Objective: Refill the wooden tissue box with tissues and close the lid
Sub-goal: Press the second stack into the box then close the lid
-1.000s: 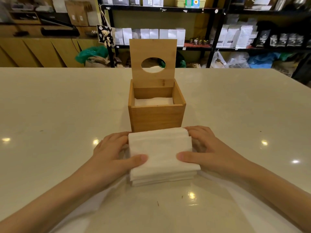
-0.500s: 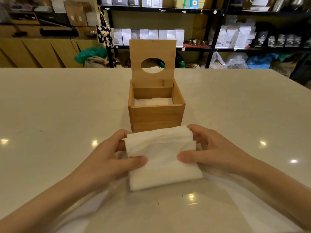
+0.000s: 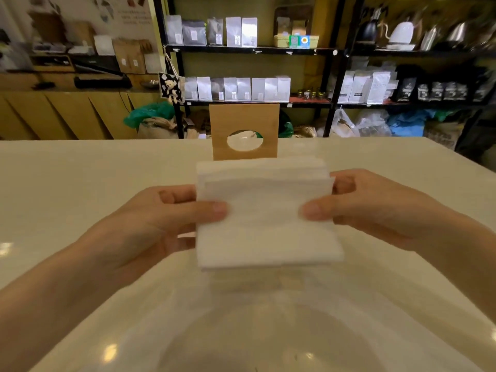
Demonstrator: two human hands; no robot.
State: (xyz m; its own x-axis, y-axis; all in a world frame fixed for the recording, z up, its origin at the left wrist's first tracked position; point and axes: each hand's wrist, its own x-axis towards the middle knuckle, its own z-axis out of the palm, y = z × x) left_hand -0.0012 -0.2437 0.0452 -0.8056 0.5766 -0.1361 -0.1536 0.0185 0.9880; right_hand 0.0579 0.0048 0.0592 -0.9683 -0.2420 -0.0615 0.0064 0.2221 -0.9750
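Both hands now hold the stack of tissues (image 3: 265, 213) up off the counter (image 3: 80, 183), where half a second ago it was only tilting up from the surface. The left hand (image 3: 150, 226) pinches the stack's left edge, thumb on top and fingers behind; the right hand (image 3: 375, 208) pinches the right edge the same way. The raised stack hides the body of the wooden tissue box, so only its upright lid (image 3: 243, 122) (with a round hole through it) shows above the tissues' far edge. Earlier the open box and the tissues inside it were in plain sight. Beyond the counter, the shelves (image 3: 255, 49) of pale bags fill more of the view than before.
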